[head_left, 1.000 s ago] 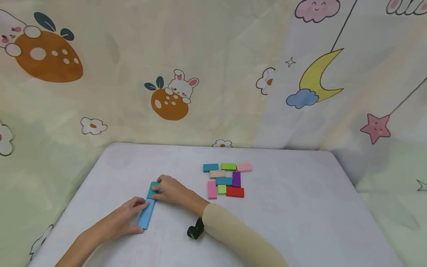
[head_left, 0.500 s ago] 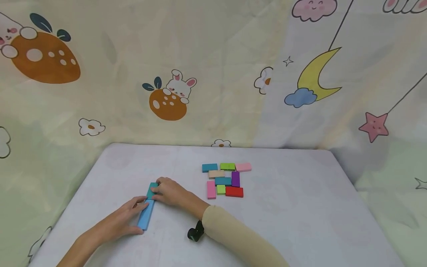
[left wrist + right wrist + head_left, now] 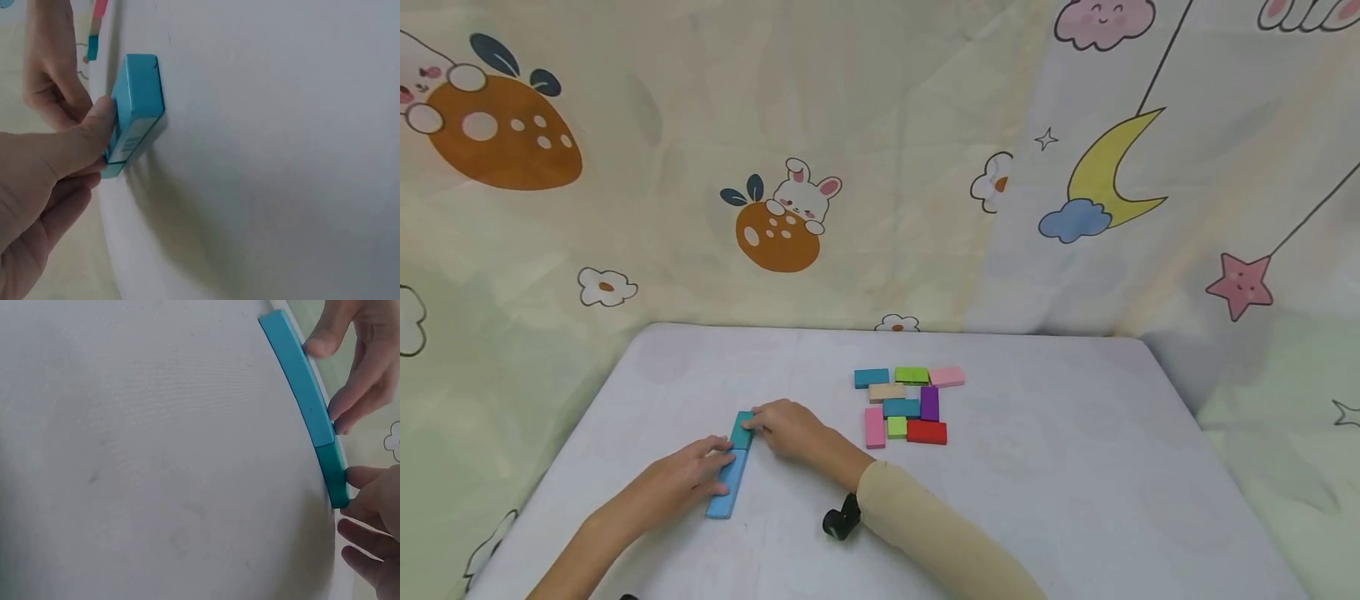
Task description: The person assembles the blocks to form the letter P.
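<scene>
A long light blue block [image 3: 726,483] lies end to end with a shorter teal block [image 3: 742,432] on the white table, left of centre. My left hand [image 3: 677,479] rests its thumb and fingertips along the light blue block; in the left wrist view the thumb [image 3: 100,119] presses its upper edge. At the far end, my right hand [image 3: 790,425] pinches the teal block's corner between thumb and finger. In the right wrist view, the two blocks meet in one line, and that hand's other fingers [image 3: 359,531] extend past the teal block's end.
Right of the hands lies a flat cluster of several coloured blocks, among them a red block [image 3: 927,432], a purple block [image 3: 929,404] and a pink block [image 3: 875,427]. A black wrist camera [image 3: 841,518] hangs by the beige sleeve [image 3: 940,533]. A patterned cloth hangs behind the table.
My left thumb has moved from the near end of the light blue block up onto it. The right thumb has shifted toward the teal block's far end. The blocks stay nearly in place.
</scene>
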The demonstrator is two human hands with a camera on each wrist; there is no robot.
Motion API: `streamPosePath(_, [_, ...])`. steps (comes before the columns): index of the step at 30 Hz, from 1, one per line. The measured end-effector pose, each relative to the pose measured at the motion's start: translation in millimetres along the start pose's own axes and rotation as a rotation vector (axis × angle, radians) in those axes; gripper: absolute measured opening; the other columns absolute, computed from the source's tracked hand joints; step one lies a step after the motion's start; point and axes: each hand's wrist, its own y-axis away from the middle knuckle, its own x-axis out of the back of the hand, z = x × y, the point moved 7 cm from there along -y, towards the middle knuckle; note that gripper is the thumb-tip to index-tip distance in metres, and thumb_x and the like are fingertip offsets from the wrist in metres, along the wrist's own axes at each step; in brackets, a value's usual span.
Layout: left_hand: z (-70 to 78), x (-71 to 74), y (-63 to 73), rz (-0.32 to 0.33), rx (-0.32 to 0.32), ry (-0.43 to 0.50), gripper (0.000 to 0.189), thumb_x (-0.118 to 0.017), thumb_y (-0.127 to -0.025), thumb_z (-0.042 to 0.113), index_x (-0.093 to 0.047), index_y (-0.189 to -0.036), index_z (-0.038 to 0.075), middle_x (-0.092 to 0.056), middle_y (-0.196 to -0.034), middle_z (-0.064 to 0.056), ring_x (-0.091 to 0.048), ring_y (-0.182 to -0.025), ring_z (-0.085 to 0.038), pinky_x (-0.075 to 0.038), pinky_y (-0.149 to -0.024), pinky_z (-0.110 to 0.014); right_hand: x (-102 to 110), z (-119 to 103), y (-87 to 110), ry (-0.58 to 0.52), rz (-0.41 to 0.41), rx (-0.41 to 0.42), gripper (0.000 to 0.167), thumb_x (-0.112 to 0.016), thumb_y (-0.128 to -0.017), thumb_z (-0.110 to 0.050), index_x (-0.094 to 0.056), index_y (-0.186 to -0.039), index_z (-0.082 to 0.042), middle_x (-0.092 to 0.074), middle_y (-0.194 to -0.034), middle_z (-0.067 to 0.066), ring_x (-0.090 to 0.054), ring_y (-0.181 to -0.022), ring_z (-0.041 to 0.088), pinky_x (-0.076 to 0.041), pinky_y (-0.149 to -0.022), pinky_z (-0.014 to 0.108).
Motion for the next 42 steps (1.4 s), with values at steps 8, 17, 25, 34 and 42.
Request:
streamPosePath(8, [2.0,-2.3,-17.5,-0.075,0.034,-0.046,0.061,-0.081,-0.074,0.025,-0.061,-0.125,-0.001,-0.055,-0.103,0.000,-0.051,-0.085,-0.007,-0.052,-0.071,-0.024,16,12,21.5,-0.028,-0.056,0.055,0.037,-0.050,-0.101,-0.014,-0.056,-0.137,-0.018,-0.058,-0.140,-0.004,-0.043,-0.141,0.016,-0.037,-0.115,0.027])
streamPosePath(17, [7.6,0.0,-18.9,-0.103,0.016,-0.010,0.060,-0.082,-0.074,0.019,-0.060,-0.124,-0.009,-0.053,-0.112,-0.007,-0.051,-0.099,-0.018,-0.053,-0.077,-0.028,59,81,116.9,0.035,-0.024,0.000,0.043,-0.062,-0.096,-0.028,-0.057,-0.136,-0.015,-0.059,-0.137,0.001,-0.050,-0.131,0.018,-0.046,-0.109,0.034])
streamPosePath(25, [4.7,4.3,-22.2,-0.119,0.067,-0.012,0.056,-0.083,-0.073,0.018,-0.061,-0.120,-0.003,-0.048,-0.143,-0.023,-0.051,-0.124,-0.037,-0.053,-0.093,-0.044,61,100,158.5,0.147,0.047,0.082,0.050,-0.068,-0.090,-0.039,-0.062,-0.130,-0.010,-0.063,-0.130,0.003,-0.055,-0.124,0.020,-0.048,-0.105,0.036])
streamPosePath(34, [3.6,-0.2,-26.9,-0.135,0.061,0.008,0.055,-0.081,-0.075,0.019,-0.060,-0.122,0.000,-0.047,-0.146,-0.021,-0.051,-0.123,-0.033,-0.054,-0.091,-0.041,57,101,152.7,0.205,0.114,0.045,0.040,-0.072,-0.086,-0.041,-0.070,-0.117,-0.015,-0.061,-0.132,0.004,-0.054,-0.127,0.020,-0.049,-0.104,0.036])
streamPosePath(42, [-0.2,-4.9,-28.7,-0.146,0.086,0.027,0.056,-0.081,-0.076,0.020,-0.060,-0.123,0.000,-0.045,-0.147,-0.020,-0.050,-0.125,-0.034,-0.052,-0.094,-0.045,55,105,142.5,0.171,0.052,-0.015,0.022,-0.074,-0.085,-0.036,-0.069,-0.098,-0.019,-0.065,-0.125,0.002,-0.057,-0.121,0.018,-0.051,-0.101,0.033])
